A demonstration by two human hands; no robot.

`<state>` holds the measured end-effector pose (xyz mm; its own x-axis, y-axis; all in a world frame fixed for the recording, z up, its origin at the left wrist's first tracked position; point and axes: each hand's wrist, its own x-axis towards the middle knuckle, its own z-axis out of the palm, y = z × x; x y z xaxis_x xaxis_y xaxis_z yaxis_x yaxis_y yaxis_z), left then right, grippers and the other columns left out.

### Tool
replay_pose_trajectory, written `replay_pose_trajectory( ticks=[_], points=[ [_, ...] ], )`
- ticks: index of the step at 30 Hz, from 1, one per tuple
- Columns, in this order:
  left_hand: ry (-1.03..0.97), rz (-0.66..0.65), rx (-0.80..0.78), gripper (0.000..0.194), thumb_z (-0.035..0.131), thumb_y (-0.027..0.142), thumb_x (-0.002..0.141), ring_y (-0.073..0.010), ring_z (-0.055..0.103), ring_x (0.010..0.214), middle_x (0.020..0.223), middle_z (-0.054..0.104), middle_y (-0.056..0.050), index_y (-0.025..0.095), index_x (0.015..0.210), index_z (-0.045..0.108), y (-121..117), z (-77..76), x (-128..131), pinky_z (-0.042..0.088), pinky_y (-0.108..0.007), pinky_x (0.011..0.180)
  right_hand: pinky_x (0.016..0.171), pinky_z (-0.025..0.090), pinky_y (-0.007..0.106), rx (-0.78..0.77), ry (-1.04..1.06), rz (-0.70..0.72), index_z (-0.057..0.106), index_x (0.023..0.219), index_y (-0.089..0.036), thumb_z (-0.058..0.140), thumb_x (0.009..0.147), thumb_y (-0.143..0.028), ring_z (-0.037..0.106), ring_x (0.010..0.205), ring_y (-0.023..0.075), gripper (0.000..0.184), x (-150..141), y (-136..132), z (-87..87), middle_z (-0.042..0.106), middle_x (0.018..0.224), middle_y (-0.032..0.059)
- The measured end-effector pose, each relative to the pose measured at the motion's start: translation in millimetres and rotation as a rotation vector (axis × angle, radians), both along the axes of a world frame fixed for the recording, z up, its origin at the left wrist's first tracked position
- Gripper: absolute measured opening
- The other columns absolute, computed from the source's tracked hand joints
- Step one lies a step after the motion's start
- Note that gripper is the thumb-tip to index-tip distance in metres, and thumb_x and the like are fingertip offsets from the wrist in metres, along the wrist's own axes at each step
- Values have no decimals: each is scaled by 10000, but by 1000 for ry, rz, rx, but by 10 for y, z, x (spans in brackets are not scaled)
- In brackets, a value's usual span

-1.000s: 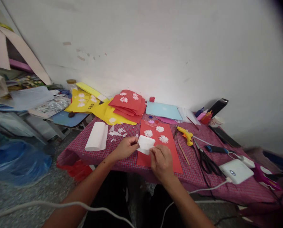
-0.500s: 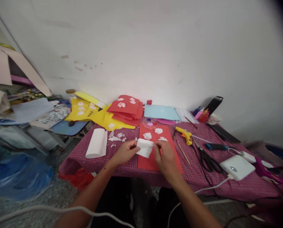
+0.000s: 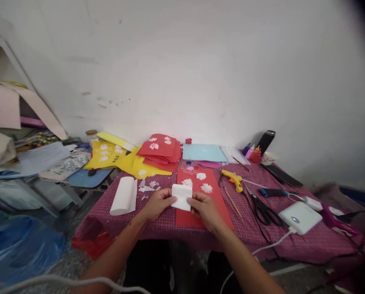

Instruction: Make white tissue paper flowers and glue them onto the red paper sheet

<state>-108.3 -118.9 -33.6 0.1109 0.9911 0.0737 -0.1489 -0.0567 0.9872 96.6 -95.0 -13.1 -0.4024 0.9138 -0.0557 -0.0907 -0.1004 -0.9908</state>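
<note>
A small folded piece of white tissue paper (image 3: 181, 197) is pinched at both side edges, by my left hand (image 3: 160, 204) and my right hand (image 3: 204, 209). Thumbs press on its front face; the fingertips behind are partly hidden. Below and beyond it lies a red sheet (image 3: 214, 196) bearing white tissue flowers, among them one at the upper part (image 3: 201, 176) and one at the right (image 3: 206, 188). The held paper partly covers another flower. To the left stand a roll of white tissue (image 3: 123, 196) and torn white scraps (image 3: 147, 188).
Right of the red sheet lie a wooden stick (image 3: 233, 203), a yellow glue gun (image 3: 233, 179), black scissors (image 3: 266, 210) and a white box with a cable (image 3: 300, 218). Red sheets (image 3: 159, 151), yellow paper (image 3: 139, 163) and a light blue sheet (image 3: 203, 153) lie near the wall.
My right hand has lowered and now grips the paper's right edge. The paper looks squarer to me and slightly narrower. The whole view has shifted a little.
</note>
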Motion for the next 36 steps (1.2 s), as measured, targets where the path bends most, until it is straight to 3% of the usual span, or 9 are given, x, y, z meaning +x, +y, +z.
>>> replay_pose_trajectory(
  ticks=[9,16,20,26,32,36],
  points=[
    [79,-60,10,339,706,359,783,-182,617,852,971,706,-70,141,1038,658,-233,173,155,453,-292,782,499,352,240,42,65,-44,693,812,-175,747,715,-391,471,526,115,243,59,-165,29,627,666,-13],
    [61,-57,-39,273,688,300,788,-167,618,813,939,710,-51,149,1014,676,-351,352,350,456,-275,747,481,301,226,98,31,-121,661,701,-167,742,722,-370,409,506,95,219,185,-262,-7,544,576,-40],
    [-35,-14,-90,304,699,268,759,-168,621,809,930,703,-54,143,1035,674,-370,330,443,461,-279,748,437,268,213,-13,126,-80,685,793,-168,756,714,-393,395,462,81,249,272,-329,-21,552,576,-37],
    [-180,27,-178,196,730,226,676,-117,568,664,756,638,0,154,843,657,-404,315,510,427,-237,636,401,254,191,-87,235,-42,689,866,-174,768,698,-327,403,427,71,241,347,-398,-45,549,539,-46],
    [-136,12,-203,143,681,172,674,-102,551,633,694,611,4,145,815,671,-407,302,491,406,-213,594,393,261,180,-96,265,-48,693,853,-165,742,715,-287,402,413,61,191,371,-446,-76,546,524,-45],
    [-216,57,-201,278,710,261,743,-120,586,671,826,643,-14,180,998,637,-464,255,538,455,-229,585,382,266,177,-106,300,-122,667,857,-174,747,713,-277,410,414,61,194,340,-496,-114,528,545,-56]
  ],
)
